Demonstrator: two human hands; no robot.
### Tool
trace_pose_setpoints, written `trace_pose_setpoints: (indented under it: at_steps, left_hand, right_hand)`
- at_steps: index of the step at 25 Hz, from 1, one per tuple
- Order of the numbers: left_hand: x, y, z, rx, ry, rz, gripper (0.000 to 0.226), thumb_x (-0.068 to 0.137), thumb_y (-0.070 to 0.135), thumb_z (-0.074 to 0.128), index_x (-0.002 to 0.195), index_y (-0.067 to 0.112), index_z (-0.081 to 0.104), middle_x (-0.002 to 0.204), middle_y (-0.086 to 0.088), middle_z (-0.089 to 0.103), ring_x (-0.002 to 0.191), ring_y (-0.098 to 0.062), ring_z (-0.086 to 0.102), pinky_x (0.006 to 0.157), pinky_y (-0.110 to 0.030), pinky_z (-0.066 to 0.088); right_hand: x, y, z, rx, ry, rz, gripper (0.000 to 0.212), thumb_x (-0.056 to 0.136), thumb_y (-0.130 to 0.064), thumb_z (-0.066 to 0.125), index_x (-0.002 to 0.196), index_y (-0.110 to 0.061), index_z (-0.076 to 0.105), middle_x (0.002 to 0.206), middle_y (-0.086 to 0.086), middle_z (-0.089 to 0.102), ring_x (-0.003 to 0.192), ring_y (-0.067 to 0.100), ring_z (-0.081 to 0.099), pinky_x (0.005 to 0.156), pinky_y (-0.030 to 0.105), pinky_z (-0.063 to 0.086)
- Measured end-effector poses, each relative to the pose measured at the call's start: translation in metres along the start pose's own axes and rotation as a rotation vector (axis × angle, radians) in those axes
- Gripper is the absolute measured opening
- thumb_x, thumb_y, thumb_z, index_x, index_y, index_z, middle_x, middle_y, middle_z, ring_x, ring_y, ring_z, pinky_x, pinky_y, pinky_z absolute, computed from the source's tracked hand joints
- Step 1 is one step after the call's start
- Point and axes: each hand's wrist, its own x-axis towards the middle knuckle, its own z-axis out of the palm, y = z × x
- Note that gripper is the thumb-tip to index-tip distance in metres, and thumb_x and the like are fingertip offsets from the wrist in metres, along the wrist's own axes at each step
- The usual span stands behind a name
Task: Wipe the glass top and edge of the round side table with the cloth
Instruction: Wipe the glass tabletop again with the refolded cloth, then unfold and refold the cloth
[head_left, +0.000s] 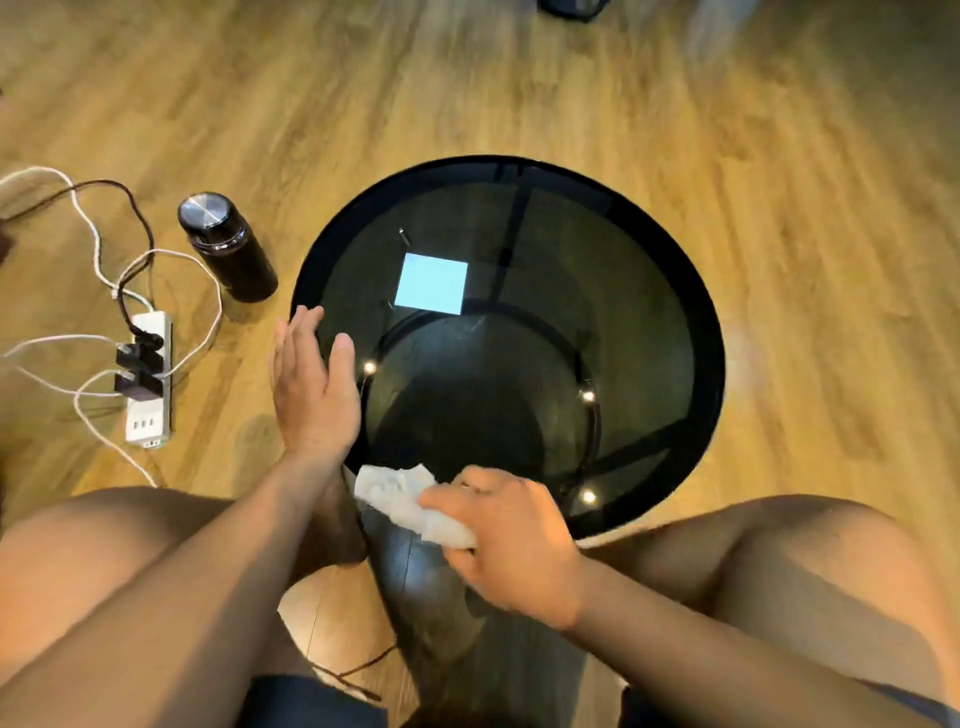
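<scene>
The round side table (649, 270) has a dark smoked-glass top with a black rim and stands on a wooden floor between my knees. My right hand (511, 545) is closed around a crumpled white cloth (410, 501), pressed against the near edge of the glass. My left hand (314, 382) rests flat against the left rim, fingers straight and slightly apart, holding nothing. A bright rectangular reflection (432, 285) and small light spots show on the glass. A lower dark shelf is visible through the top.
A black bottle with a metal lid (226, 247) stands on the floor just left of the table. Further left lies a white power strip (148, 376) with black plugs and tangled cables (104, 249). My bare knees flank the table's near side.
</scene>
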Motion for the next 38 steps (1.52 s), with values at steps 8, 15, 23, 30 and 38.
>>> trace_pose_setpoints:
  at_steps: [8, 15, 23, 30, 38]
  left_hand:
    - [-0.088, 0.073, -0.021, -0.251, -0.347, -0.222, 0.015, 0.098, 0.043, 0.046, 0.099, 0.034, 0.059, 0.105, 0.012, 0.064, 0.114, -0.018, 0.059, 0.101, -0.037, 0.042]
    - [-0.188, 0.093, -0.015, -0.650, -0.605, -0.424, 0.030, 0.091, 0.031, 0.066, 0.120, 0.020, 0.066, 0.108, -0.002, 0.076, 0.103, -0.019, 0.072, 0.094, -0.041, 0.055]
    - [-0.173, 0.113, -0.035, -1.162, -0.291, -0.380, 0.038, 0.094, 0.019, 0.059, 0.132, 0.023, 0.057, 0.126, -0.009, 0.067, 0.114, -0.027, 0.066, 0.093, -0.045, 0.055]
    - [-0.172, 0.153, -0.045, -0.752, -0.429, 0.023, 0.027, 0.086, 0.012, 0.071, 0.110, 0.017, 0.063, 0.102, 0.000, 0.076, 0.097, -0.017, 0.073, 0.075, -0.029, 0.057]
    - [-0.158, 0.159, -0.064, -0.646, -0.416, 0.186, 0.015, 0.089, 0.005, 0.066, 0.103, 0.011, 0.064, 0.099, 0.001, 0.074, 0.098, -0.014, 0.070, 0.081, -0.028, 0.056]
  right_hand:
    - [-0.045, 0.011, -0.039, 0.966, 0.317, 0.580, 0.005, 0.086, -0.020, 0.071, 0.088, -0.025, 0.069, 0.088, -0.009, 0.072, 0.088, 0.013, 0.068, 0.073, 0.017, 0.052]
    - [-0.079, 0.004, -0.047, 1.483, 0.280, 0.473, 0.025, 0.097, -0.013, 0.056, 0.119, -0.024, 0.064, 0.113, 0.005, 0.072, 0.107, 0.020, 0.068, 0.096, 0.041, 0.053]
    - [-0.104, 0.020, -0.062, 0.962, 0.130, 0.434, 0.045, 0.082, -0.016, 0.076, 0.123, -0.029, 0.062, 0.104, -0.006, 0.069, 0.102, 0.010, 0.065, 0.095, 0.030, 0.051]
    - [-0.086, -0.007, -0.102, 1.025, 0.391, 0.125, 0.024, 0.086, -0.018, 0.074, 0.109, -0.017, 0.069, 0.099, 0.002, 0.076, 0.091, 0.017, 0.074, 0.083, 0.043, 0.060]
    - [-0.089, -0.002, -0.126, 1.174, 0.424, 0.152, 0.026, 0.085, -0.019, 0.073, 0.107, -0.009, 0.065, 0.097, 0.007, 0.076, 0.091, 0.022, 0.073, 0.075, 0.034, 0.058]
